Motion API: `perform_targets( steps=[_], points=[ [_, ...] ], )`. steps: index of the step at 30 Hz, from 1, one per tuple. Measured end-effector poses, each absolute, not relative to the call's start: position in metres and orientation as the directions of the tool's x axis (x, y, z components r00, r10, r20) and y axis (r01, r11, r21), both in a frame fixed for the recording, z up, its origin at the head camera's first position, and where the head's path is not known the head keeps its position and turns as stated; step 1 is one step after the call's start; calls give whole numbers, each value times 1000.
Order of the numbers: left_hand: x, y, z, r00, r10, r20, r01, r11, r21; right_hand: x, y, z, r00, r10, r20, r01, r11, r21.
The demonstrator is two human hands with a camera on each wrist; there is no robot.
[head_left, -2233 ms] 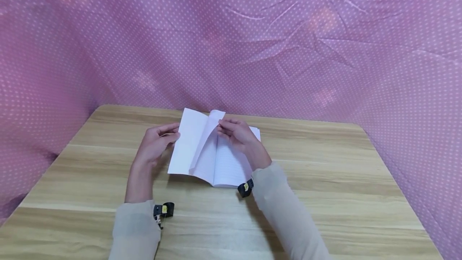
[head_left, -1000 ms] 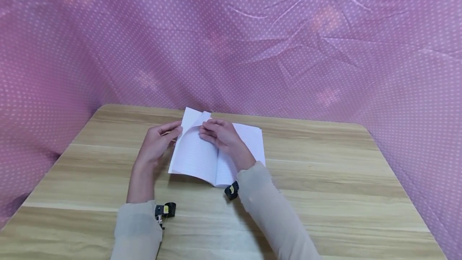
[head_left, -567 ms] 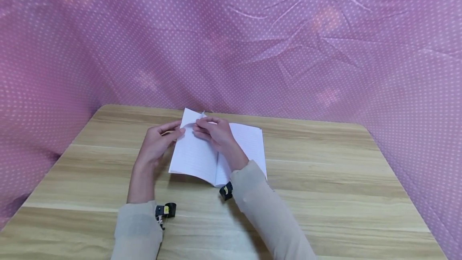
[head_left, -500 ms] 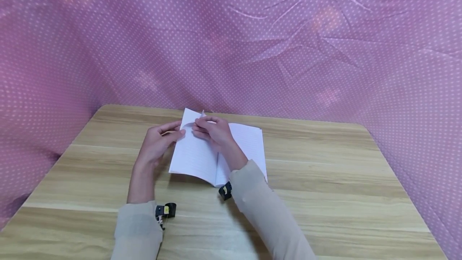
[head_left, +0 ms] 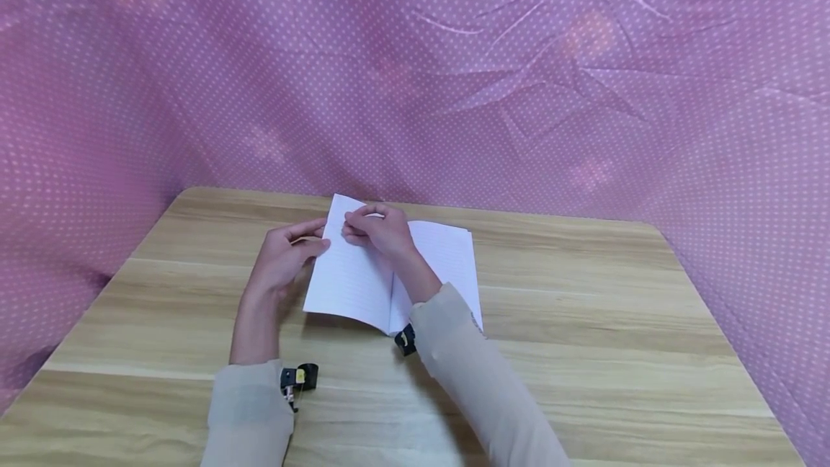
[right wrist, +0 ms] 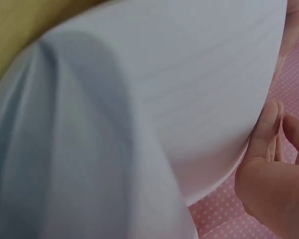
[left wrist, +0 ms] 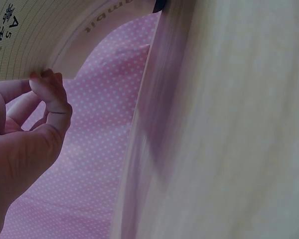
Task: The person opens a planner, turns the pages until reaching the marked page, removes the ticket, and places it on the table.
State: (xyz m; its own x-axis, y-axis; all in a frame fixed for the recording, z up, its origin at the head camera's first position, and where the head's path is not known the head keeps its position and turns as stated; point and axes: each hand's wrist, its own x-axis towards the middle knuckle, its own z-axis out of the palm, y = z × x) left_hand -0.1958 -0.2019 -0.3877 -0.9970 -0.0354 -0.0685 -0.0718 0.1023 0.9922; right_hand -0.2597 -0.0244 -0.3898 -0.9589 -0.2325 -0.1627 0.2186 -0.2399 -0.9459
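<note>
An open notebook (head_left: 346, 269) with white lined pages stands over the table, its left half raised and tilted. My left hand (head_left: 280, 258) grips the outer edge of that half, thumb on the page side and fingers behind. In the left wrist view, the left hand (left wrist: 32, 134) holds the edge of the notebook's printed cover (left wrist: 12, 42). My right hand (head_left: 382, 233) reaches across the spine, fingertips at the upper part of the left page. The right wrist view shows the right hand (right wrist: 274, 174) with fingers fairly straight along the page's edge (right wrist: 229, 149), thumb bent close by.
The notebook's right half (head_left: 447, 258) lies low on the wood-grain table (head_left: 616, 352). A pink dotted cloth (head_left: 415, 78) hangs around the back and sides. Small black cameras are strapped at both wrists, one by the left sleeve (head_left: 249, 409).
The right hand has moved left across the notebook, bringing a page over from the middle onto the left half. The page's curled upper corner now lies flat. The left hand has hardly moved.
</note>
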Motion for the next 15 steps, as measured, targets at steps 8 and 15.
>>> perform_targets(
  steps=[8,15],
  points=[
    [-197,-203,-388,-995,-33,-93,-97,116,989,-262,0,-390,-949,-292,-119,175,-173,-969],
    [-197,-203,-388,-994,-21,-107,-108,128,986,-263,32,-396,-950,-290,-114,148,-96,-984]
  ],
)
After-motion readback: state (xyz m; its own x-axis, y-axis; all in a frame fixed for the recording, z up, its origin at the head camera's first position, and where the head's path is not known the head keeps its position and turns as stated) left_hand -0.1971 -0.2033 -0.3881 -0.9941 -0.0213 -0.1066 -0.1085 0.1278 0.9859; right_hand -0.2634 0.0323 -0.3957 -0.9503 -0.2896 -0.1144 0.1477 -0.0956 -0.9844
